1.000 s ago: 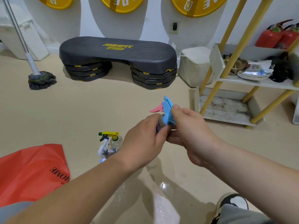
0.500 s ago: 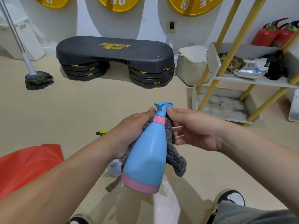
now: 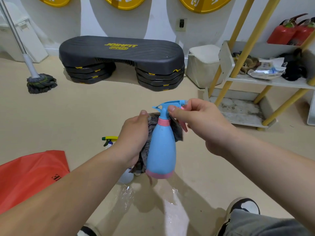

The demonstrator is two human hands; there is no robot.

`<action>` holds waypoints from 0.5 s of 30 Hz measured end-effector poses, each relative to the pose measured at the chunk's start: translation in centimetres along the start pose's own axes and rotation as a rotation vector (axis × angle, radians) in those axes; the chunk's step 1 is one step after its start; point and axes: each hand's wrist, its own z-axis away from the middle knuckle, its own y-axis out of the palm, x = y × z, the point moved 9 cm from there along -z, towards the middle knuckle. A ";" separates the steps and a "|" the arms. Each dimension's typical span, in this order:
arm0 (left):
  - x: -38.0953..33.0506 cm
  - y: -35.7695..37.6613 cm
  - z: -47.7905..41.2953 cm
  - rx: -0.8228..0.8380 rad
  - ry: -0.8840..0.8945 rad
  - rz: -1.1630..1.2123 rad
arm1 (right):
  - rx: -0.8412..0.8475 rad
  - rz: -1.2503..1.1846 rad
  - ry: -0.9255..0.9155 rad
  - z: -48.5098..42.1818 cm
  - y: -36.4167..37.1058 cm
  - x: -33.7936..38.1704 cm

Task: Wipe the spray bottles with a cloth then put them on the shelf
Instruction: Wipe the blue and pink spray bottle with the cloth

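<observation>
Wiping step: my left hand (image 3: 134, 138) grips the cloth (image 3: 152, 122) round the blue bottle (image 3: 162, 149), right hand (image 3: 204, 126) pinches its spray head (fingers curled); next I'd reach the shelf (image 3: 265, 82).

Yellow letters on the top of the black step platform (image 3: 121, 51), in the upper middle of the frame, read "JOINFIT" with "PRO" boxed beneath. The yellow discs (image 3: 124, 2) along the top edge carry cut-off letters that cannot be read whole. Dark print on the red bag (image 3: 32, 174) at lower left is mostly hidden.
</observation>
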 end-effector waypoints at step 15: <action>-2.2 4.9 4.2 0.282 0.670 -0.580 | -0.151 -0.095 0.023 0.1 -1.2 -0.3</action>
